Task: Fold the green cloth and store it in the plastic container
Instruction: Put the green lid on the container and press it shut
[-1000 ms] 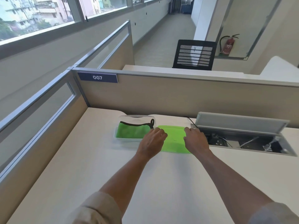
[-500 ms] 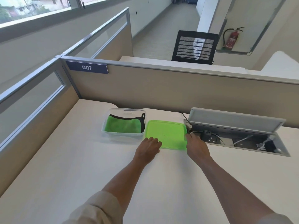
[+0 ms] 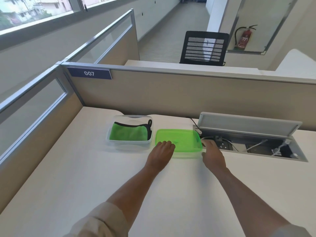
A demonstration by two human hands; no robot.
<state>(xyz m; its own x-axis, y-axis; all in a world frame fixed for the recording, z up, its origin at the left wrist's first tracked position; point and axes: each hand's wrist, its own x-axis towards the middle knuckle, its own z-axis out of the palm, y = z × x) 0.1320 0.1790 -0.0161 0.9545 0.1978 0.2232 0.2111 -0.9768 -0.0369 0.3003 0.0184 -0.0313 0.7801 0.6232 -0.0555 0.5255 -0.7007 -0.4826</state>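
The green cloth (image 3: 128, 134), edged in black, lies folded inside the clear plastic container (image 3: 130, 145) at the back of the white desk. Right beside the container lies its green lid (image 3: 181, 137); a shadow shows under the lid's near edge. My left hand (image 3: 160, 154) covers the lid's near-left corner, fingers on top. My right hand (image 3: 212, 154) holds the lid's near-right corner, fingers along the right edge and thumb at the front edge.
An open cable box (image 3: 256, 148) with sockets and white wires is sunk into the desk just right of the lid, its grey flap (image 3: 246, 123) raised. Beige partitions (image 3: 171, 94) wall the desk at the back and left.
Both hands have slid back from the middle of the lid to its near corners. The view has shifted, so container and lid now sit further right in it.
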